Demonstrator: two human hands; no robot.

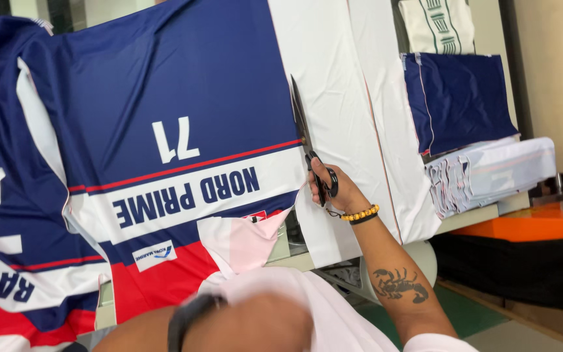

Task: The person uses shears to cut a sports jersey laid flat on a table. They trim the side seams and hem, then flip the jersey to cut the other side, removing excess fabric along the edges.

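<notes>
While the fingers of the right hand (327, 186) are closed through the black handles of the scissors (307, 146), the blades run along the right edge of the printed navy, white and red fabric (164, 130) spread over the bench. Blurred at the bench's near edge, the left hand (262, 319) leaves its fingers unreadable. Cut pieces (490, 173) are stacked at the far right corner.
</notes>
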